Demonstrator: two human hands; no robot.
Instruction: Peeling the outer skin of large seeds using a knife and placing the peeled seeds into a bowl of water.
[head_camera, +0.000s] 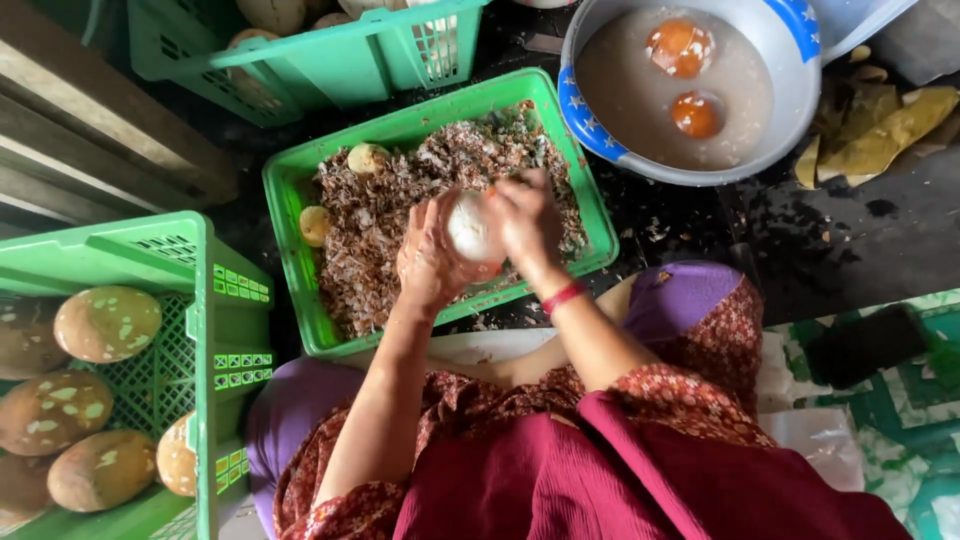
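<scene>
So both hands are on one pale, whitish round egg (471, 228), held up just over the middle green crate (300, 190); the left hand (432, 258) is cupped around it from the left and below, fingers wrapped tight on it, while the right hand (527, 222) presses in from the right with its fingers curled against the egg's top edge; there's a red band (563, 296) on the right wrist.

That crate underneath is full of brownish, flaky husk stuff (400, 230); two yellowish eggs (366, 157) sit in it toward the far-left corner, one near the rim and one a bit lower by the left wall.

Off to the left there's another green crate (215, 300) with big brown, mottled, crusted eggs (107, 323) stacked in it; a third green crate (330, 50) sits at the top with more of them, mostly cut off by the frame.

Top right is a grey basin (800, 110) with a blue starred rim, holding cloudy water; two orange-brown eggs (680, 47) float in it; some dry yellow leaves (885, 130) lie just beside it on the dark floor.
</scene>
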